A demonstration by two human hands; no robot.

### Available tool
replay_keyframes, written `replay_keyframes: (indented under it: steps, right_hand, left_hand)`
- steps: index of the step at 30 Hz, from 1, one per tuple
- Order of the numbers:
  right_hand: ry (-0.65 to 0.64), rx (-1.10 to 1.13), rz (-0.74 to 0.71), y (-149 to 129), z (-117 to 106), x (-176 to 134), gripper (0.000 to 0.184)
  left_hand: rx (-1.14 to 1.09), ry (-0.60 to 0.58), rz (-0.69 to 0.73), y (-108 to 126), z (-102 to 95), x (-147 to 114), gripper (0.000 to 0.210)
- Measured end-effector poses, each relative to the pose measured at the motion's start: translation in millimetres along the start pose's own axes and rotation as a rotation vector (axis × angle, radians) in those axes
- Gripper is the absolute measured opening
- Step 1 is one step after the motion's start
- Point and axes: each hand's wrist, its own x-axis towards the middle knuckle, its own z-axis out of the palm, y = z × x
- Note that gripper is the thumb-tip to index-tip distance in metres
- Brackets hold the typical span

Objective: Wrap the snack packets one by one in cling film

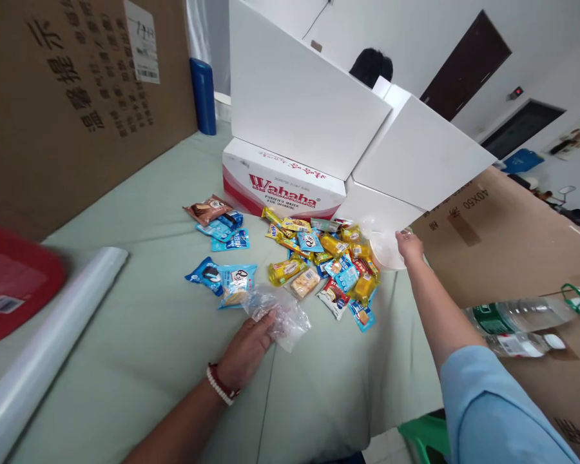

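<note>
My left hand [249,347] pinches a clear, crumpled plastic bag [285,317] just above the table's near middle. Farther right, my right hand [410,246] reaches forward with its fingers closed beside a white, round, bowl-like thing [386,250]. Whitish, see-through plastic [368,227] lies against that thing; what the right fingers grip is hard to make out. Between the hands lies a heap of small wrapped snacks, among them yellow packets [286,270] and a red-and-white packet [333,296]. Left of the heap are a light blue snack bag [236,283], a dark blue packet [205,276] and a brown packet [207,209].
A Wahaha water carton [283,183] and upright white panels [309,84] stand behind the snacks. Large cardboard boxes [87,96] flank the table. A shiny roll [53,348] and red object [19,283] lie left. Plastic bottles [522,316] are right. Beyond the panels shows a person's head [371,67].
</note>
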Motion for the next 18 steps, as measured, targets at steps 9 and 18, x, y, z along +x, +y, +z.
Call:
replay_keyframes:
  steps: [9,18]
  right_hand:
    - [-0.267,0.001,-0.015,-33.0,78.5,14.3,0.057]
    - [-0.001,-0.023,-0.058,-27.4,36.3,29.8,0.041]
  left_hand:
    - [0.046,-0.049,-0.022,3.3,-3.5,0.9,0.044]
    - [0.216,-0.039,0.033,-0.9,-6.9,2.1,0.051]
